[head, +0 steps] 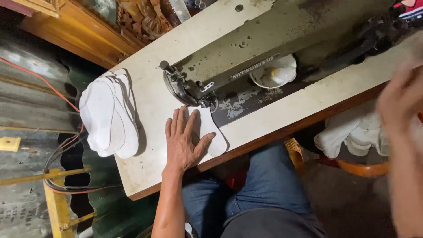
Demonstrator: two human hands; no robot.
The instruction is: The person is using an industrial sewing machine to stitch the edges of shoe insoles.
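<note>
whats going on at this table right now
A person sits at a sewing machine set in a pale table. Their left hand lies flat on a white fabric piece by the needle end of the machine. Their right hand is raised and blurred, over a heap of white fabric beside their lap. A stack of white cut pieces rests on the table's end.

Item: our sewing table (145, 176), pale, worn top with a wooden front edge. On it, beyond our left hand (183, 141): grey sewing machine (246, 57). Under that palm: one white fabric piece (211, 132). To the hand's left: stack of white cut pieces (110, 114) at the table's end.
</note>
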